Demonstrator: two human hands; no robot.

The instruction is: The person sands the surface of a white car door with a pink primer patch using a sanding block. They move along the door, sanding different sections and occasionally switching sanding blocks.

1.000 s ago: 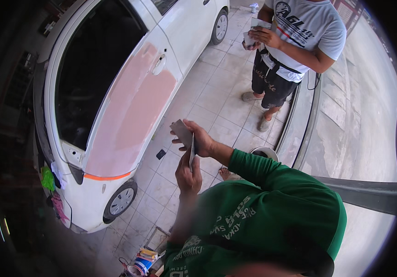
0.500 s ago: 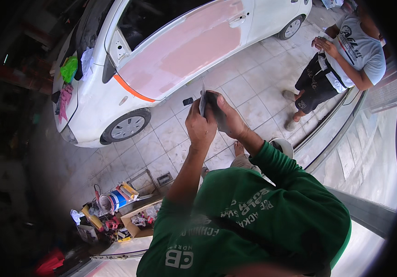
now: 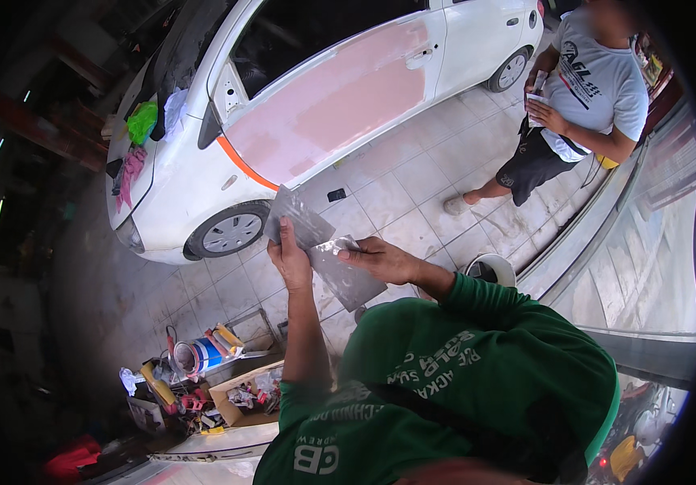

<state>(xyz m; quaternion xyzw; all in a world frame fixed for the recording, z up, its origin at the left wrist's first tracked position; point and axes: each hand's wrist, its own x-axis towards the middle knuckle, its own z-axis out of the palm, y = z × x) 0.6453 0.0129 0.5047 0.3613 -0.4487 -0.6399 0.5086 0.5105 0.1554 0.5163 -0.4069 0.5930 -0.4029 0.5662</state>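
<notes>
My left hand pinches a grey piece of sandpaper, thumb across its face. Another grey piece of sandpaper is gripped by my right hand, its thumb on top. Pale smudges mark both faces. Their edges meet or overlap between my hands; whether they are joined there I cannot tell. Beyond stands a white car whose front door carries pinkish, dull patches. Both hands are apart from the car, above the tiled floor.
A person in a white shirt stands at the right, holding small things. A white bucket is near my right elbow. At lower left are a paint can and a cardboard box of supplies. A small dark object lies on the floor.
My hands have moved apart and slightly nearer my body. The sandpaper, edge-on and pressed between them before, now shows its faces. The other person has shifted and stands more upright.
</notes>
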